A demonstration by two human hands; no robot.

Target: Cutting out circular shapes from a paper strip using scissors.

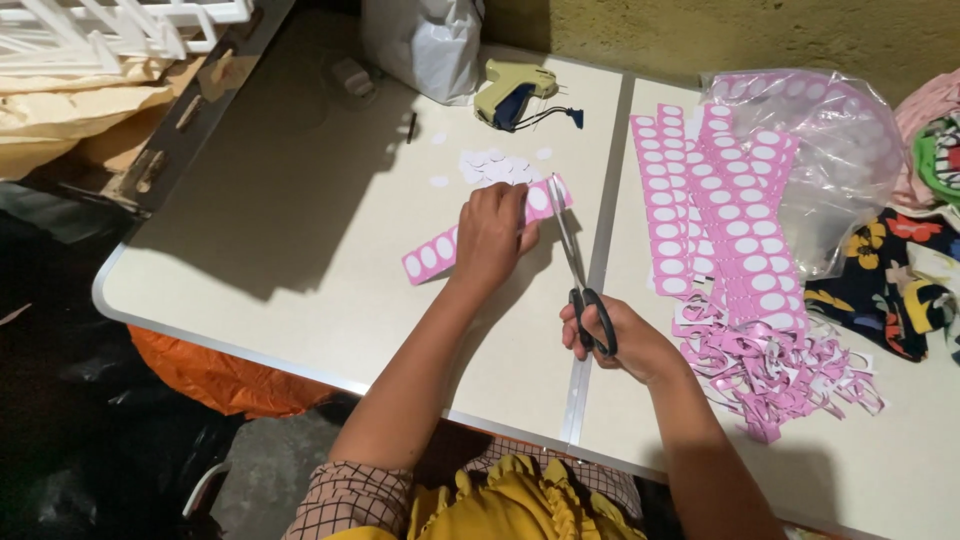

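Observation:
My left hand (pixel 492 238) holds a pink paper strip with white round stickers (pixel 432 253) flat over the cream table (pixel 280 250). In my right hand (pixel 620 340) are black-handled scissors (pixel 575 265), their blades open and pointing away from me at the strip's far end by my left fingers. A small heap of cut white paper circles (pixel 495 165) lies just beyond my left hand.
A stack of pink sticker strips (pixel 715 200) and a tangle of pink offcuts (pixel 770 365) lie to the right, partly on a clear plastic bag (pixel 845 150). A tagging gun (pixel 512 90) and a white bag (pixel 425 45) sit at the back. Patterned fabric (pixel 900 280) lies far right.

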